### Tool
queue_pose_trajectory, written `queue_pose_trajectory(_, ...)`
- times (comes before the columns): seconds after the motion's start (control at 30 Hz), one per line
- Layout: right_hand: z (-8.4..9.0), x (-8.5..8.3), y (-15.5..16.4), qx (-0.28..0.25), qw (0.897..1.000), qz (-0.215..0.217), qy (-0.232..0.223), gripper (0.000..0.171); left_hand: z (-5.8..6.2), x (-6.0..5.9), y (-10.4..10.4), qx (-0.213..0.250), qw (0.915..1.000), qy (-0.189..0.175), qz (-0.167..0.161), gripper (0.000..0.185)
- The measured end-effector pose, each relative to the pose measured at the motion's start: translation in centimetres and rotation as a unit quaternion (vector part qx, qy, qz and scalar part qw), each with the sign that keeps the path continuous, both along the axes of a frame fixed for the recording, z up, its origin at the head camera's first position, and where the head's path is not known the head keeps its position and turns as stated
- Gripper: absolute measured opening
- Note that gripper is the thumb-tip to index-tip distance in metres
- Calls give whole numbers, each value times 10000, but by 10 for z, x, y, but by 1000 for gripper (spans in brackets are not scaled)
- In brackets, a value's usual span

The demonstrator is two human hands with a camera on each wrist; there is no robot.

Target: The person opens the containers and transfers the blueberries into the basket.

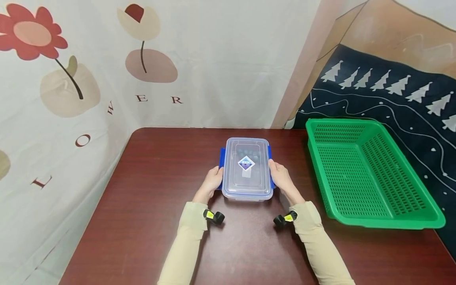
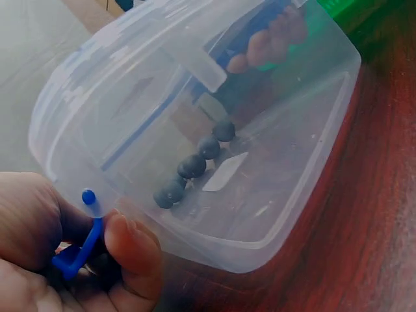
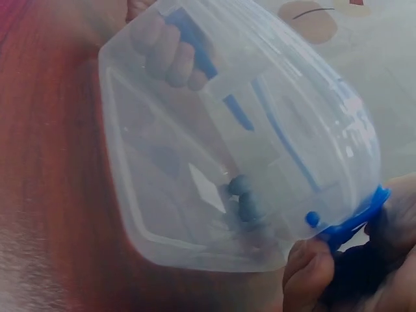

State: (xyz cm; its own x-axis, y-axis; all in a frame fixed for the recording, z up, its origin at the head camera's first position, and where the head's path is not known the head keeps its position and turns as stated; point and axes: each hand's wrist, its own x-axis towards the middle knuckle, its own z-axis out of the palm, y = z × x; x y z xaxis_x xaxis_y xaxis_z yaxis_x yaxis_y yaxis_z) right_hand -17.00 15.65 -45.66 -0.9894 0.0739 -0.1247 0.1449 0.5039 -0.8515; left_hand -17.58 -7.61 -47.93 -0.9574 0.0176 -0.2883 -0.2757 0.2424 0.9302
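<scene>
The clear plastic box [image 1: 247,169] sits on the dark red tabletop [image 1: 149,198], near its middle, with its lid on and a diamond-shaped sticker [image 1: 246,162] on top. Inside, your wrist views show a few small dark round pieces [image 2: 193,166] lying in a row on the bottom. Your left hand [image 1: 212,181] is at the box's left side, thumb and fingers pinching the blue side clip [image 2: 79,246]. Your right hand [image 1: 280,177] is at the right side, its fingers curled round the blue clip [image 3: 354,218] there. A green perforated basket [image 1: 370,221] stands to the right of the box, apart from it, on the same tabletop.
</scene>
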Motion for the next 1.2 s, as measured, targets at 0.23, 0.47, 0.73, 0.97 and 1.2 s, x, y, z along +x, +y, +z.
queue_pose_trajectory(0.23,-17,-2,6,734,9971,-1,214,38,0,0,1,20,9999,138,59,30)
queue_pose_trajectory(0.47,-20,-3,12,704,9969,321,111,40,0,-2,2,11,9997,125,227,26)
queue_pose_trajectory(0.73,-13,-1,14,426,9965,-326,645,23,2,5,3,-750,9856,1046,1098,14)
queue_pose_trajectory(0.97,2,4,7,-34,9945,-463,938,30,23,9,5,-1442,9683,1803,959,23)
queue_pose_trajectory(1.2,11,7,4,305,9961,-297,766,29,34,11,4,-1532,9729,1581,709,29)
